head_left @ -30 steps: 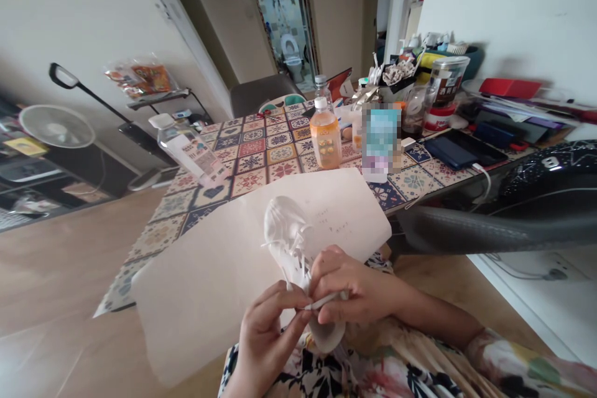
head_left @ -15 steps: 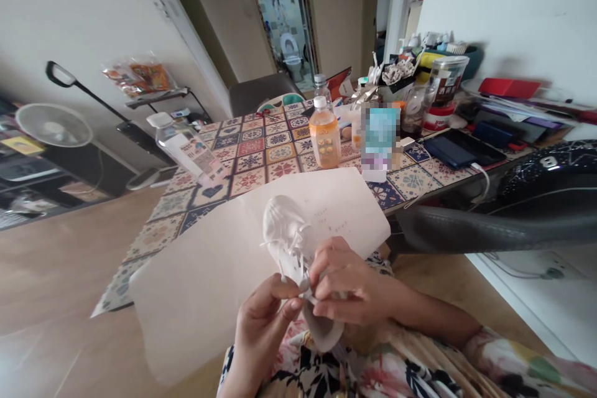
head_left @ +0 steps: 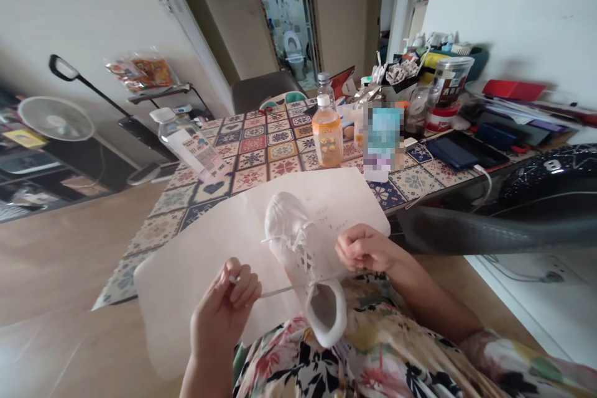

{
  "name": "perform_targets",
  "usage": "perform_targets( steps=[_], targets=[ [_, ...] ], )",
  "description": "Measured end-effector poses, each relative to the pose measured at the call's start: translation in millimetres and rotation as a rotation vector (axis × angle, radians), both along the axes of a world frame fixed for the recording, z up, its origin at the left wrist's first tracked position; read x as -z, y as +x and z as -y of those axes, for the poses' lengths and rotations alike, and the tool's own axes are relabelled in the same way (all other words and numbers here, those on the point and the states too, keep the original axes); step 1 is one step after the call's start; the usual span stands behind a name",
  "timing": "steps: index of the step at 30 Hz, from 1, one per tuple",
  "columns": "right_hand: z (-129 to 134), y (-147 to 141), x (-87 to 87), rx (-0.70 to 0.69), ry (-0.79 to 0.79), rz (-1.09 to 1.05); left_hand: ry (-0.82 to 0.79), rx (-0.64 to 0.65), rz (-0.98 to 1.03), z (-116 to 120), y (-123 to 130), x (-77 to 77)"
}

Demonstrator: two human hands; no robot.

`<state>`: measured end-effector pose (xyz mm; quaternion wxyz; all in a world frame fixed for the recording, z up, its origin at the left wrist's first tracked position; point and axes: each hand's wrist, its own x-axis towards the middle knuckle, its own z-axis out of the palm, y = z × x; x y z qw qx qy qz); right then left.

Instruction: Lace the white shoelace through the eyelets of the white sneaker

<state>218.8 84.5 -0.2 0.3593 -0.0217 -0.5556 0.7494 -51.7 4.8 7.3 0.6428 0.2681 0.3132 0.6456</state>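
A white lace-up shoe lies on a large sheet of white paper, toe pointing away and its opening close to my lap. My left hand is closed to the left of the shoe, gripping a white shoelace that stretches taut from near the shoe's opening. My right hand is held to the right of the shoe with curled, pinched fingers; whether it holds a lace end is too small to make out. Crossed laces run up the tongue.
Beyond the paper, the table has a patterned cloth. An orange drink bottle stands near the middle, a clear jar at the left. Phones and stacked clutter lie at the right. A black chair is at the right edge.
My hands have moved apart from the shoe's laces, the left going left with a lace drawn tight and the right going right and up. The shoe's opening now shows.
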Motion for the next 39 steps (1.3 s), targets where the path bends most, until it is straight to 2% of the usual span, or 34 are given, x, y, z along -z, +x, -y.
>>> perform_targets(
  steps=[3,5,7,9,11,13,15,17,19,22,25,27,29,32,35,37,39],
  targets=[
    [3.0,-1.8,0.7,0.061,0.123,0.154,0.006,0.007,-0.247,5.4,5.2,1.1],
    [6.8,-2.8,-1.2,0.155,0.194,0.240,0.000,-0.007,-0.470,10.3,9.7,1.7],
    [11.6,-2.7,-5.1,0.282,0.337,0.376,0.004,0.013,-0.748,14.0,12.2,2.2],
    [16.7,-1.7,-10.1,0.380,0.558,0.557,-0.009,0.118,-1.026,15.3,12.0,2.2],
    [21.3,-0.3,-14.7,0.405,0.753,0.713,-0.040,0.281,-1.235,14.6,11.0,1.1],
    [24.2,1.4,-17.5,0.379,0.819,0.795,-0.050,0.417,-1.349,13.2,10.7,-0.7],
    [24.7,3.8,-18.3,0.370,0.821,0.844,-0.030,0.462,-1.406,11.9,10.4,-2.3],
    [22.1,7.0,-17.5,0.377,0.814,0.863,0.031,0.439,-1.433,10.8,8.3,-3.1],
    [16.9,10.5,-16.5,0.374,0.814,0.817,0.168,0.391,-1.425,9.4,3.1,-3.4],
    [7.4,13.8,-16.7,0.270,0.782,0.545,0.447,0.352,-1.345,8.0,-5.6,-5.4],
    [2.3,9.8,-17.6,0.146,0.644,0.241,0.633,0.272,-1.235,10.0,-3.8,-10.7],
    [3.3,2.0,-15.2,0.105,0.509,0.151,0.624,0.217,-1.133,13.0,6.2,-13.8],
    [7.2,-8.5,-9.0,0.044,0.325,0.086,0.543,0.201,-1.004,15.4,20.0,-13.2],
    [14.5,-23.7,4.2,-0.013,0.090,0.009,0.450,0.231,-0.779,14.9,36.6,-2.3],
    [19.5,-32.6,14.5,0.041,0.018,-0.005,0.408,0.208,-0.630,10.4,41.9,13.3],
    [21.6,-34.9,16.9,0.083,-0.001,-0.004,0.402,0.136,-0.635,7.2,41.9,18.5],
    [23.3,-35.6,15.2,0.131,0.003,0.005,0.433,0.081,-0.702,4.9,42.1,17.0]
  ],
)
